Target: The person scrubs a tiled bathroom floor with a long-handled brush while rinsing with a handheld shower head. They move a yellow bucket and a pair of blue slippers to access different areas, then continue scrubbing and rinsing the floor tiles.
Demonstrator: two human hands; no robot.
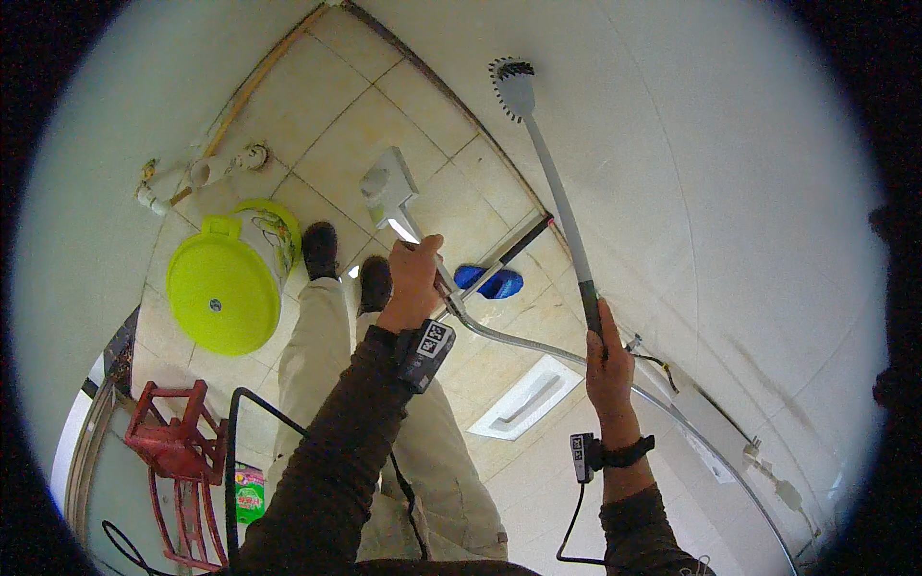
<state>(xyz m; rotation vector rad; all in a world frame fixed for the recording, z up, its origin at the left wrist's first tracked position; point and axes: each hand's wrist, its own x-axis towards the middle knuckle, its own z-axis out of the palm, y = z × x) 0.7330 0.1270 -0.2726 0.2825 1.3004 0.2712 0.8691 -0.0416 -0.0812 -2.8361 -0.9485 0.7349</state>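
Observation:
My left hand (414, 281) is closed around the handle of a handheld shower head (389, 189) with a square white-grey head. A metal shower hose (518, 342) runs from that handle past my right forearm towards the lower right. My right hand (611, 363) grips the dark end of a long-handled scrub brush (558, 180). The brush's grey head with black bristles (511, 81) is held up in front of the white wall (612, 129); whether the bristles touch it I cannot tell.
At left stands a white bucket with a lime-green lid (223, 294), below white drain pipes (209, 171). A red chair (176, 432) is lower left. A blue slipper (497, 282), a pole with a black grip (524, 241) and a white rectangular fixture (529, 396) are on the right.

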